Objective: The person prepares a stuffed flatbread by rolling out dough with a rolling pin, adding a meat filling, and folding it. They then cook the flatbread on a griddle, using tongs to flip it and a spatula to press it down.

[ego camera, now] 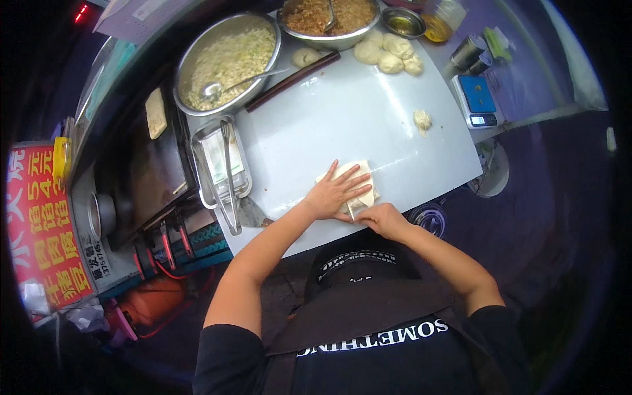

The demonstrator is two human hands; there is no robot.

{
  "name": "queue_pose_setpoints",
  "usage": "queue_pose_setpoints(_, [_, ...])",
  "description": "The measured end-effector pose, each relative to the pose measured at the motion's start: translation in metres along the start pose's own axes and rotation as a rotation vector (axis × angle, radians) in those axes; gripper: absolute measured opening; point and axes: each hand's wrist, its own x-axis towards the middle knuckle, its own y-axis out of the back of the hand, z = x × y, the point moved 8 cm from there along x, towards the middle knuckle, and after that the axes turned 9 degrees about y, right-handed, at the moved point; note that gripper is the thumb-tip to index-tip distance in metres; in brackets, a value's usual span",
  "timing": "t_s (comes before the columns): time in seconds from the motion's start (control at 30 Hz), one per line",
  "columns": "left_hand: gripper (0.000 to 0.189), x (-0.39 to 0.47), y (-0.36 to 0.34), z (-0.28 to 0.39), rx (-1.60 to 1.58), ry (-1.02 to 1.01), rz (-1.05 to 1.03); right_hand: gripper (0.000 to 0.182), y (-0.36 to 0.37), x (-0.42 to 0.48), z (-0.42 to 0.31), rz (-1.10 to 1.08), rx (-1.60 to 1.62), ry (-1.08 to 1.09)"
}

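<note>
A flat folded piece of dough [363,173] lies near the front edge of the pale worktop [345,113]. My left hand [328,197] rests flat over its left part with the fingers spread. My right hand [382,218] is at the near corner of the dough, its fingers closed on a small pulled-up flap. A small scrap of dough [422,121] sits farther right on the worktop. Several dough balls [390,52] are grouped at the back, and a dark wooden rolling pin [294,81] lies aslant at the back left.
At the back stand a steel bowl of pale chopped filling [232,54] and a bowl of brown filling [301,15]. A metal tray with tongs [229,173] lies left, beside a griddle [143,163] bearing a flat dough piece. A digital scale [476,98] is at the right.
</note>
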Motion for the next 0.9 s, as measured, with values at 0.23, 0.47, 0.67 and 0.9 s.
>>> queue_pose_setpoints(0.23, [0.091, -0.003, 0.004, 0.017, 0.013, 0.032, 0.036, 0.015, 0.015, -0.06, 0.022, -0.395, 0.079, -0.208])
queue_pose_setpoints(0.47, [0.072, -0.019, 0.011, 0.036, -0.165, 0.154, 0.184, 0.033, 0.115, -0.013, 0.035, 0.358, -0.305, -0.082])
queue_pose_setpoints(0.67, [0.055, -0.107, 0.016, -0.022, -0.239, 0.869, 0.637, 0.082, 0.07, 0.017, -0.007, 0.118, -0.454, 0.114])
queue_pose_setpoints(0.9, [0.013, -0.097, 0.012, -0.024, -0.305, 0.749, 0.749, 0.07, 0.043, 0.044, -0.025, 0.163, -0.425, 0.216])
